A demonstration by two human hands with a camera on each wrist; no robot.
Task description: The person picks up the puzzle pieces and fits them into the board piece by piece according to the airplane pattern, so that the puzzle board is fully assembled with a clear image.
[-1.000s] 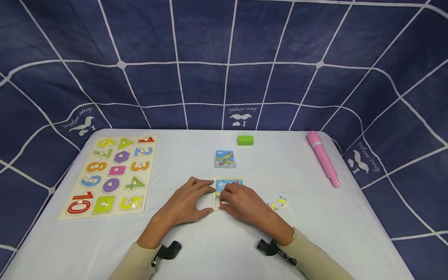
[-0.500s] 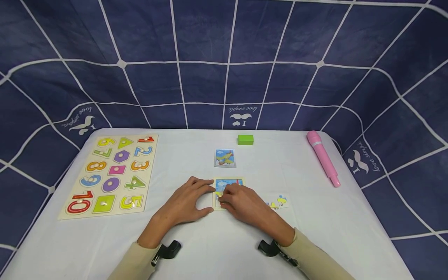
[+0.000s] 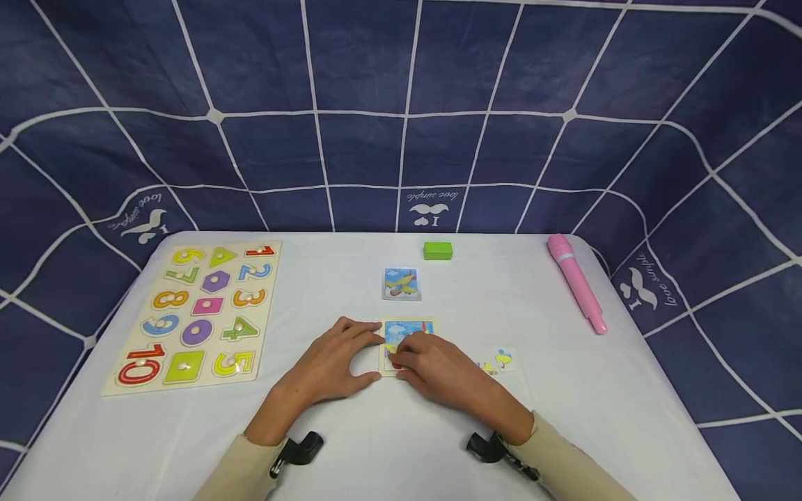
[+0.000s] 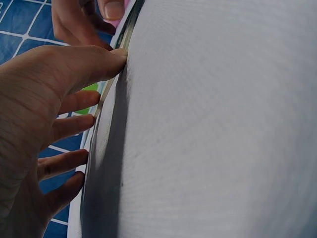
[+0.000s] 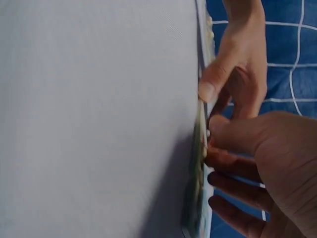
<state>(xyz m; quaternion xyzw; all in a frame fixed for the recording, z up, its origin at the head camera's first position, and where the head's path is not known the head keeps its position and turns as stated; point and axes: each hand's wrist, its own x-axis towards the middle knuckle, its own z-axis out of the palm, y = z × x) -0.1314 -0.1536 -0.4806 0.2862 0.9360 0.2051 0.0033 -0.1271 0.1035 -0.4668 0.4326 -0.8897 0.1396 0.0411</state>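
A small jigsaw puzzle board (image 3: 409, 327) with a pale frame and a sky-blue picture lies flat at the middle front. My left hand (image 3: 332, 358) rests along its left side, fingertips at the frame and thumb near the lower corner. My right hand (image 3: 432, 362) is over the board and covers its right part. Its thumb and index finger pinch a small puzzle piece at the lower left of the picture, mostly hidden by the fingers. In the right wrist view, the right thumb (image 5: 233, 134) is right at the board's edge.
Loose puzzle pieces (image 3: 503, 359) lie right of the right hand. Beyond the board are an aeroplane picture card (image 3: 402, 284) and a green block (image 3: 438, 251). A number-and-shape board (image 3: 194, 316) lies at left, a pink toy microphone (image 3: 576, 283) at right.
The right hand's fingers shift slightly over the lower left of the picture, and its wrist moves a little to the right. The left hand stays in place.
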